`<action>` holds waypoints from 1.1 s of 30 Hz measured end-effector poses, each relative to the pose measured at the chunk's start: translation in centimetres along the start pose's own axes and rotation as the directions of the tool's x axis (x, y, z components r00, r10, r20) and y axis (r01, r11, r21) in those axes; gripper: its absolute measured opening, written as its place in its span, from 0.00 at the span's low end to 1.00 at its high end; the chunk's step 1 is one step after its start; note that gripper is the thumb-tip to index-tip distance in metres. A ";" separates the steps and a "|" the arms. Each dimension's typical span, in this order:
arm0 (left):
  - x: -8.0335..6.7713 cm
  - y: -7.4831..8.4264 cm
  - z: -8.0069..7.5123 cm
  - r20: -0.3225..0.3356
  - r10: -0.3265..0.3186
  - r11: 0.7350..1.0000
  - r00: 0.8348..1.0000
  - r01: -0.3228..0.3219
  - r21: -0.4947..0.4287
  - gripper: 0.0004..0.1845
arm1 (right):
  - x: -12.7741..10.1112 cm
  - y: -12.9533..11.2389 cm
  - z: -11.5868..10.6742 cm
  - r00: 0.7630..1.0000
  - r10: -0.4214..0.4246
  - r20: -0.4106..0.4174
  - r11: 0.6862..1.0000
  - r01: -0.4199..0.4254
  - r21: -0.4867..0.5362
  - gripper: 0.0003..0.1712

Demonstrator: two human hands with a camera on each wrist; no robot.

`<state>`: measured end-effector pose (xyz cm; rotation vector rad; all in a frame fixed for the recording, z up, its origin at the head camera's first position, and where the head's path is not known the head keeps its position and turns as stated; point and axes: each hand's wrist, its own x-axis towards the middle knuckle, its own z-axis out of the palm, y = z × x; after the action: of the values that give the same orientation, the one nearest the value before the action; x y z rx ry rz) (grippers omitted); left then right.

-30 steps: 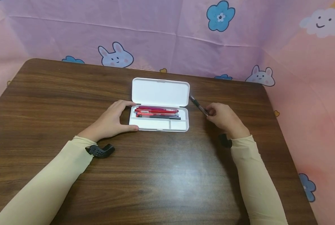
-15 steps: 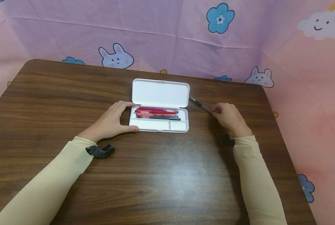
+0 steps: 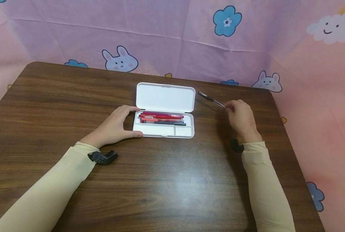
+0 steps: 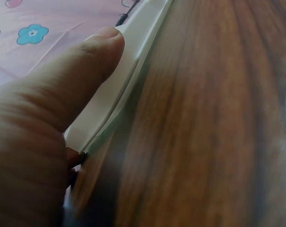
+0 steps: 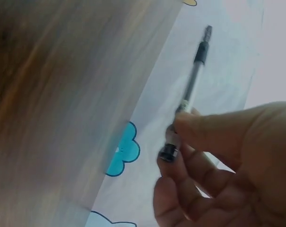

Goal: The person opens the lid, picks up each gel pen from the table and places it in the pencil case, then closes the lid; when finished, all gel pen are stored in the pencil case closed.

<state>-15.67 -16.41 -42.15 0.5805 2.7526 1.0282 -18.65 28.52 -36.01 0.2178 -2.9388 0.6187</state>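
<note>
A white pencil case [image 3: 164, 129] lies open in the middle of the brown table [image 3: 59, 103], its lid [image 3: 165, 97] tipped back. Several red pens and a dark one [image 3: 162, 118] lie in its rear compartment. My left hand [image 3: 116, 125] grips the case's left end, thumb along the front wall [image 4: 105, 101] and fingers at the back corner. My right hand [image 3: 241, 117] pinches the end of a clear black pen [image 3: 211, 99] lifted off the table, right of the lid, tip pointing left. In the right wrist view the pen [image 5: 192, 87] sticks out from thumb and fingertips.
Pink cloth printed with rabbits, flowers and clouds [image 3: 172, 42] walls in the table's far and right sides. The table's right edge [image 3: 288, 138] runs close to my right forearm. Bare wood stretches in front of the case [image 3: 166, 180].
My right hand has lifted the pen off the table and moved it up and slightly right. The left hand and the case have stayed put.
</note>
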 end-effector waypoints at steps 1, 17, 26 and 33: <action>0.0 0.0 0.0 -0.001 0.002 1.000 1.000 -0.002 -0.002 0.52 | 0.0 0.0 0.0 1.000 -0.006 -0.025 1.000 0.006 0.008 0.10; 0.1 -0.4 0.1 -0.017 0.033 0.999 0.999 -0.033 0.004 0.51 | -0.4 -2.6 -0.8 0.976 -0.126 -0.175 0.983 0.147 0.110 0.09; 0.2 -0.3 0.1 -0.012 0.027 1.000 1.000 -0.027 0.008 0.53 | -0.9 -4.7 -0.9 0.960 -0.211 -0.181 0.968 0.232 0.101 0.10; 0.1 -0.2 0.1 -0.008 0.015 1.000 1.000 -0.015 0.005 0.52 | -1.4 -6.1 -0.1 0.964 -0.237 -0.122 0.966 0.247 0.071 0.10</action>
<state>-15.78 -16.49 -42.34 0.6003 2.7627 1.0297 -16.28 23.21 -33.70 0.5250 -2.7220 0.6953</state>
